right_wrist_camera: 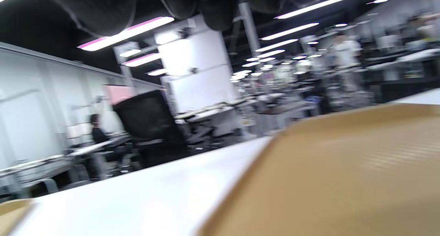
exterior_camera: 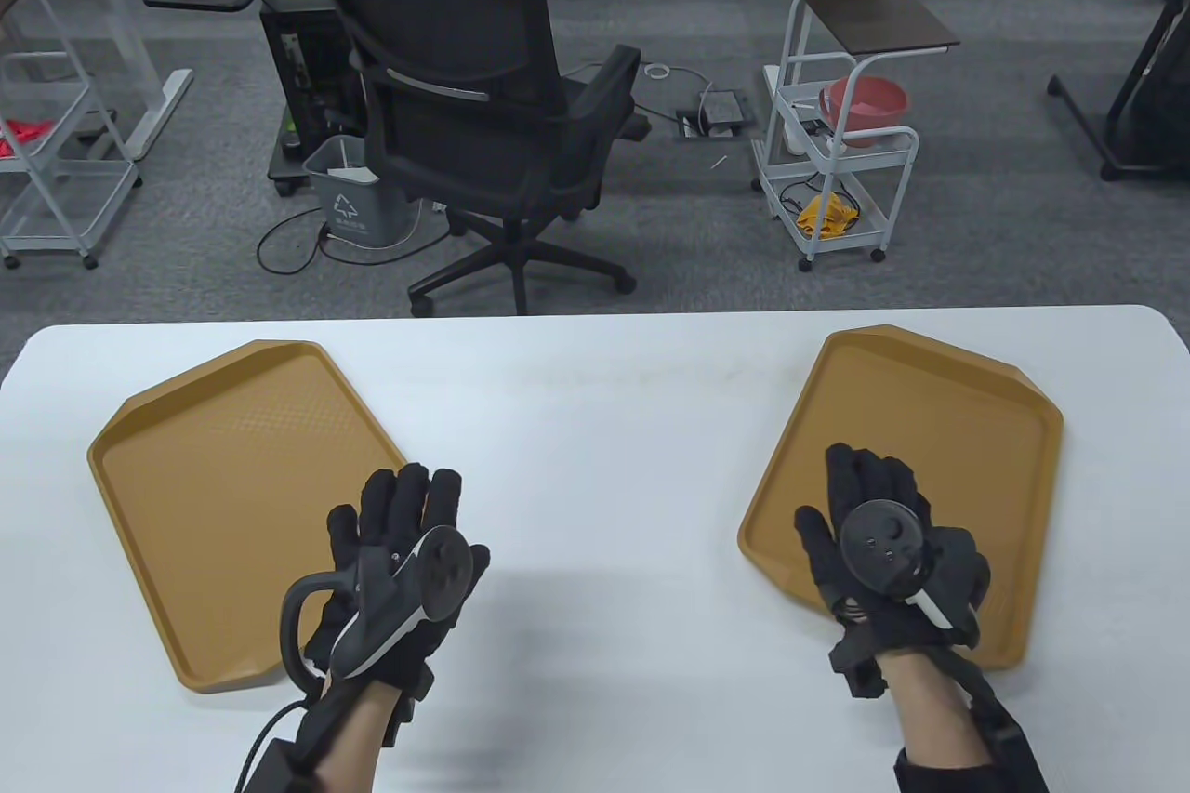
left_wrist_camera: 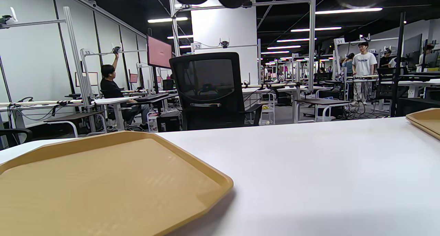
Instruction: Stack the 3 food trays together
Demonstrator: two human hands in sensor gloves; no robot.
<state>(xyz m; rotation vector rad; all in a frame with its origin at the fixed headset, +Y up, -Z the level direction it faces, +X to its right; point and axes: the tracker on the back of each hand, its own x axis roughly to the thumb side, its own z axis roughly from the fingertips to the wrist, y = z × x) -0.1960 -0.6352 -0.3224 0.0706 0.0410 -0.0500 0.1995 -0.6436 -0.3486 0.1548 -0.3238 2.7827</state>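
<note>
On the white table [exterior_camera: 595,403], at its left, lies a brown tray [exterior_camera: 214,477], flat, its long sides running obliquely toward the far edge; in the left wrist view the same tray [left_wrist_camera: 103,181] fills the lower left with its raised rim toward the camera. The left hand [exterior_camera: 400,551] is beside that tray's near right corner, the gloved fingers stretched forward and loosely spread, nothing in them; the fingertips lie over the tray's right rim, though whether they touch it cannot be told. A tracker [exterior_camera: 409,588] sits on the back of the hand. The middle of the table between the hands is bare white. At the right lies the right tray [exterior_camera: 939,440], well apart from the left one and also turned obliquely; the left wrist view shows its edge [left_wrist_camera: 424,121] as two rims one upon another, so a second tray seems nested there. The right hand [exterior_camera: 883,551] is over the near left part of this tray, fingers extended and together, palm down, grasping nothing; contact with the tray floor cannot be told. The right wrist view is blurred, showing only the tray surface [right_wrist_camera: 343,174] close below. Beyond the table stands a black chair [exterior_camera: 465,86].
</note>
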